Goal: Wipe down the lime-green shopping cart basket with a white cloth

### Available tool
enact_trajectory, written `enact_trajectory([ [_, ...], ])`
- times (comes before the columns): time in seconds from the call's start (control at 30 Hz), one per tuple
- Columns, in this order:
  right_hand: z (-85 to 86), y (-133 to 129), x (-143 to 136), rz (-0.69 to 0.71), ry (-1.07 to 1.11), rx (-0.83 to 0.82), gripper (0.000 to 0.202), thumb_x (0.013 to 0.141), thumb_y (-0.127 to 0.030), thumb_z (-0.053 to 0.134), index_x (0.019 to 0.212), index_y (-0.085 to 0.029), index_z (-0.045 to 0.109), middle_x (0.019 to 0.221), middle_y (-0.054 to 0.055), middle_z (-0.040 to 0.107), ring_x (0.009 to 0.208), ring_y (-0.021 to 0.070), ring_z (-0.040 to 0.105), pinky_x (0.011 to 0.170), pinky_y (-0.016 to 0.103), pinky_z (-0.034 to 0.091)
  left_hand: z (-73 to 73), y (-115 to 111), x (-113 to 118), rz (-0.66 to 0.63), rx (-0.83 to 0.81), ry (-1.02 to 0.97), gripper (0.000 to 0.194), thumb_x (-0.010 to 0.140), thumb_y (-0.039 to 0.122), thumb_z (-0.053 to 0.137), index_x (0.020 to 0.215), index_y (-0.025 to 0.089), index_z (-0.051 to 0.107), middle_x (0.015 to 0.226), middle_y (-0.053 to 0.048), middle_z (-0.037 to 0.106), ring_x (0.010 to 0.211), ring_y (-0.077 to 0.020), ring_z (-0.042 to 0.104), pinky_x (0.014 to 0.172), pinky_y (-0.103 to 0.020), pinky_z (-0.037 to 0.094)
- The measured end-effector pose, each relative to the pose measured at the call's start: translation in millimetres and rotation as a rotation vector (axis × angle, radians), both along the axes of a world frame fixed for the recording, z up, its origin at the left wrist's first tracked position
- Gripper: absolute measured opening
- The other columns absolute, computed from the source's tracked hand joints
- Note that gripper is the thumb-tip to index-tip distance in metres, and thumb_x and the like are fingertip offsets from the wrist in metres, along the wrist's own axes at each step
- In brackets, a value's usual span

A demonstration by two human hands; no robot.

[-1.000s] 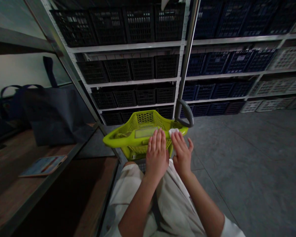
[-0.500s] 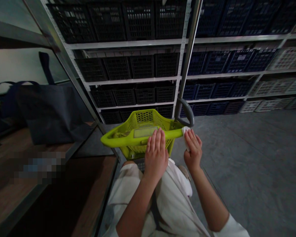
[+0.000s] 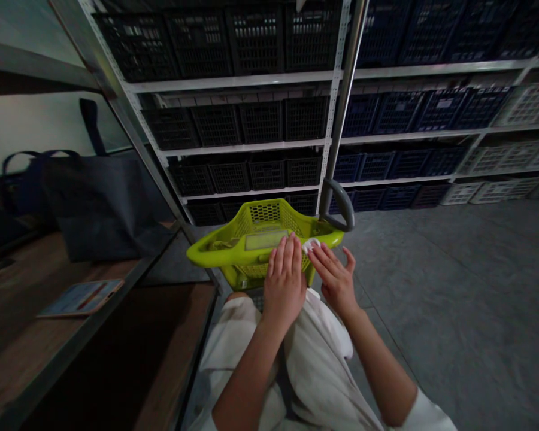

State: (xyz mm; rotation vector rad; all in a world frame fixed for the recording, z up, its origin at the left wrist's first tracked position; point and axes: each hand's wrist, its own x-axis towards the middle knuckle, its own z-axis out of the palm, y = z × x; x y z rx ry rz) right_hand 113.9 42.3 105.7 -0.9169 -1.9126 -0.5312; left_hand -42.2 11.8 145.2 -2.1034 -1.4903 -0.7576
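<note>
Left hand (image 3: 285, 286) on one green cart (image 3: 224, 257), right hand (image 3: 338, 284) holding one cloth (image 3: 311, 243)

two hands (image 3: 286, 276) (image 3: 338, 282), one green basket (image 3: 265, 212), one white cloth (image 3: 310, 244)

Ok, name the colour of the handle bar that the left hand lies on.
Yellow-green; the handle bar shows best in the head view.

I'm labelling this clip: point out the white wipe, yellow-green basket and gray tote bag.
White wipe (image 3: 311, 245), head view: exposed part.
Yellow-green basket (image 3: 265, 213), head view: perforated far wall.
Gray tote bag (image 3: 105, 212), head view: front panel.
</note>
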Motion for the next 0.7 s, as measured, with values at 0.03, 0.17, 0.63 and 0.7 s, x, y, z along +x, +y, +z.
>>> enact_trajectory([
  [0.03,-2.6,3.7,9.1,-0.015,0.013,0.012,0.076,0.083,0.0,0.036,0.154,-0.028,0.037,0.141,0.008,0.061,0.138,0.02,0.049,0.12,0.049,0.015,0.8,-0.4,0.4,0.003,-0.009,-0.004,0.075,0.089,0.021,0.051,0.156,0.005,0.021,0.163,-0.014,0.03,0.152,-0.0288,0.026,0.123,-0.046,0.028],
  [0.17,-17.8,18.5,27.0,-0.127,0.266,0.06,0.086,0.072,-0.001,0.036,0.153,-0.029,0.039,0.147,0.008,0.056,0.14,0.0219,0.047,0.117,0.049,0.027,2.6,-0.6,3.4,0.008,-0.029,-0.015,0.078,0.09,0.024,0.052,0.157,0.005,0.018,0.163,-0.014,0.029,0.152,-0.0291,0.025,0.123,-0.047,0.027],
  [0.63,-1.7,-3.3,-17.6,-0.016,0.06,0.014,0.072,0.086,-0.003,0.037,0.155,-0.026,0.034,0.141,0.008,0.061,0.139,0.0199,0.048,0.119,0.047,0.021,-1.5,1.4,3.4,0.023,0.029,0.02,0.069,0.092,0.019,0.048,0.156,0.005,0.025,0.162,-0.015,0.032,0.151,-0.029,0.028,0.122,-0.047,0.031],
  [0.7,-5.8,3.7,-0.7,-0.058,0.069,0.046,0.075,0.084,-0.001,0.037,0.154,-0.029,0.036,0.14,0.007,0.062,0.137,0.02,0.05,0.12,0.048,0.019,-0.6,1.0,3.1,0.018,0.008,0.017,0.071,0.092,0.02,0.049,0.156,0.005,0.023,0.163,-0.014,0.03,0.151,-0.0292,0.027,0.122,-0.047,0.029],
])
